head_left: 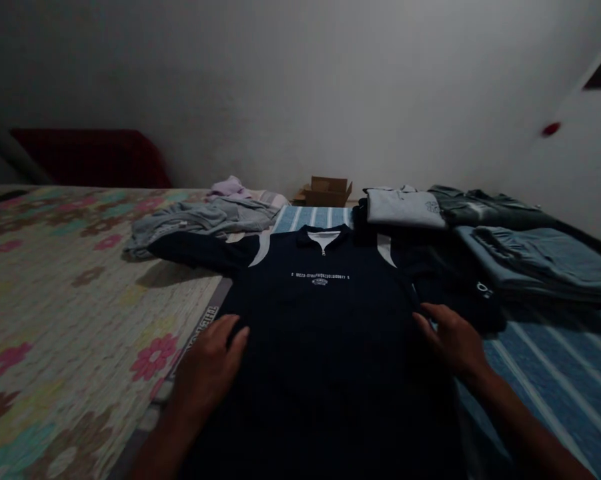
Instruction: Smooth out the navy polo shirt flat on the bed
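Observation:
A dark navy polo shirt (325,333) with white shoulder panels and small white chest lettering lies spread face up on the bed in front of me. My left hand (210,367) rests flat on the shirt's left side edge, fingers stretched out. My right hand (453,337) lies flat on the shirt's right side edge, fingers also extended. Neither hand holds anything.
A floral bedspread (55,300) covers the left; a blue striped sheet (555,373) the right. A heap of grey and lilac clothes (205,217) lies back left. Folded garments (480,227) are stacked back right. A cardboard box (327,191) sits by the wall.

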A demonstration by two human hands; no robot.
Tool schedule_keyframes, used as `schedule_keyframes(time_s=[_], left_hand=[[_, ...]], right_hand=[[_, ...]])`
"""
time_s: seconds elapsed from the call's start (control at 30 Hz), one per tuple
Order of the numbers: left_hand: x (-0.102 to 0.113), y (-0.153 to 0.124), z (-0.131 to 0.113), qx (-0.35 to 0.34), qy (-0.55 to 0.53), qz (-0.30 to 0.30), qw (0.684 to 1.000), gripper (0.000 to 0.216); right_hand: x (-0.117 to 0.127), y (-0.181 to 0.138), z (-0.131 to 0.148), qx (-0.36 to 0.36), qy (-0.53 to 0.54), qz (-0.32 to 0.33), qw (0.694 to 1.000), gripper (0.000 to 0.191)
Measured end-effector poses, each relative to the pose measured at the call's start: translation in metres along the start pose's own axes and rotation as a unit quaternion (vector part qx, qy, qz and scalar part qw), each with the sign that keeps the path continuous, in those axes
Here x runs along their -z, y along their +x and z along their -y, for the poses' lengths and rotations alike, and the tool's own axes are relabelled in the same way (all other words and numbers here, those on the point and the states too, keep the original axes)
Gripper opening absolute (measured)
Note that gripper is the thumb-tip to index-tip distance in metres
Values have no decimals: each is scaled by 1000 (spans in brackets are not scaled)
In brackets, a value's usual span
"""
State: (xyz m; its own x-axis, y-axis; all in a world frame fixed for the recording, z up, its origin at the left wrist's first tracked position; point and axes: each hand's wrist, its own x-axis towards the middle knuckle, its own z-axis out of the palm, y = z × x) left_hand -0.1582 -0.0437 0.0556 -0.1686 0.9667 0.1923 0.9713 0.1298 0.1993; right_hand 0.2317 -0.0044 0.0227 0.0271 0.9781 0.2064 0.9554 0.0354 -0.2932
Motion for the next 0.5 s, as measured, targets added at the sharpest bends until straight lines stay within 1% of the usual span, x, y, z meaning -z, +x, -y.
schedule_keyframes(time_s=[0.03, 0.1, 0.17, 0.2, 0.27, 0.33, 0.4, 0.5], left_hand=[[6, 16, 6, 43, 30, 28, 998, 46], [14, 42, 15, 90, 58, 81, 991, 48], [16, 60, 19, 129, 54, 120, 983, 47], [15, 66, 20, 145, 50, 129, 980, 46], [11, 73, 22, 175, 49, 132, 974, 43], [7, 78, 22, 194, 54, 123, 972, 42], [5, 82, 24, 202, 53, 119, 971, 39], [2, 90, 28, 202, 20, 133, 970, 32]], right_hand=[[0, 10, -11, -48, -16, 20, 999, 39], [-2, 26, -28, -112, -16, 77, 991, 38], [-6, 35, -36, -146, 27, 116, 982, 37], [-8, 38, -38, -155, 52, 125, 979, 36], [-11, 41, -39, -165, 89, 129, 974, 37], [-14, 43, -37, -168, 104, 130, 972, 38], [-16, 46, -36, -174, 117, 129, 969, 36], [-19, 51, -36, -180, 139, 130, 965, 29]])
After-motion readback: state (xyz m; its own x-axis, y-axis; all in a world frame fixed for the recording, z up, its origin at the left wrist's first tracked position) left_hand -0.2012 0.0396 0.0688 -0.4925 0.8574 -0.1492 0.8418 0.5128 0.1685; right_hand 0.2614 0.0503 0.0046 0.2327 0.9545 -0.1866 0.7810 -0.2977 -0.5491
